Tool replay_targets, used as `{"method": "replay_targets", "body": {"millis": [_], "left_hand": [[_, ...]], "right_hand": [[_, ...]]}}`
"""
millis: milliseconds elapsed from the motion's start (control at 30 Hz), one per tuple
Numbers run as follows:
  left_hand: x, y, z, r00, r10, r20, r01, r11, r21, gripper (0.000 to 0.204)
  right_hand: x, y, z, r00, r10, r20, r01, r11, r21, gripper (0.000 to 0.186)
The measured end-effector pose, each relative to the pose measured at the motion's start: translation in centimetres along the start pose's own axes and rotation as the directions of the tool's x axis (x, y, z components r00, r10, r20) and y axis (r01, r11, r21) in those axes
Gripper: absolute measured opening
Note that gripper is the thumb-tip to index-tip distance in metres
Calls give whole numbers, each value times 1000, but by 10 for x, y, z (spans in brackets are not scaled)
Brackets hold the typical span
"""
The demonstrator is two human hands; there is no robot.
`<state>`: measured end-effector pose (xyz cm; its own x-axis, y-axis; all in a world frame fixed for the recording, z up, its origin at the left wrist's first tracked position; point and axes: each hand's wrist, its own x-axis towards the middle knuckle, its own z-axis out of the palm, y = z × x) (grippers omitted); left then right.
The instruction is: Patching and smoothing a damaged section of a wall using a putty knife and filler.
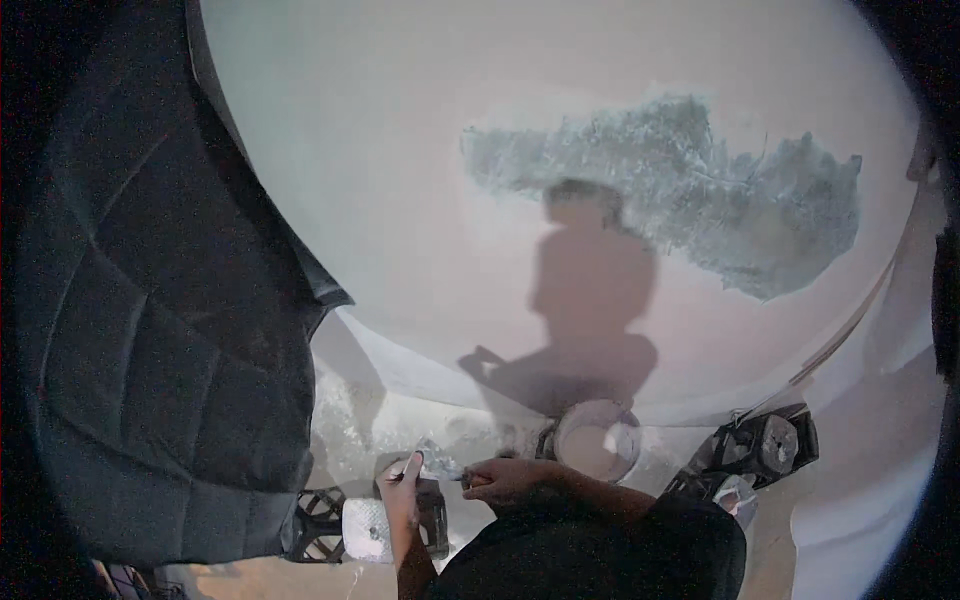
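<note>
My right hand (497,478) is closed around the handle of what looks like a putty knife. Its pale, smeared blade (441,463) points left toward my other hand. With the thumb raised beside that blade, my left hand (400,488) has its fingers curled; what lies in them is too small to make out. Just beyond my right forearm stands a round bucket (597,440) with pale material inside. In front of me is a whitish-pink wall (380,130) bearing an irregular grey patch (780,220) that looks like filler, with my shadow across its lower edge.
A dark quilted cover (170,330) hangs along the left. Below my left hand are a white textured roll (366,530) and a black crate (320,520). Another black crate (800,440) holding a roll (778,445) stands at the right, near pale sheeting (880,440). White splashes mark the floor (350,415).
</note>
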<state>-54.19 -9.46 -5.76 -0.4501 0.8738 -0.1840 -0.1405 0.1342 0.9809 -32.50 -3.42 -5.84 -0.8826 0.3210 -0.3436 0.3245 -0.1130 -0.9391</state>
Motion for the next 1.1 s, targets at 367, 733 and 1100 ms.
{"method": "replay_targets", "body": {"millis": [367, 733, 1100], "left_hand": [[153, 44, 25, 974, 167, 154, -176, 983, 48, 16], [273, 113, 196, 680, 170, 714, -450, 865, 223, 15], [278, 189, 238, 465, 783, 414, -852, 523, -33, 47]], "right_hand": [[112, -27, -147, 606, -669, -430, 531, 743, -408, 61], [-36, -104, -210, -62, -605, -794, -163, 791, -590, 41], [-53, -169, -235, -292, -508, -811, -320, 851, -418, 43]]}}
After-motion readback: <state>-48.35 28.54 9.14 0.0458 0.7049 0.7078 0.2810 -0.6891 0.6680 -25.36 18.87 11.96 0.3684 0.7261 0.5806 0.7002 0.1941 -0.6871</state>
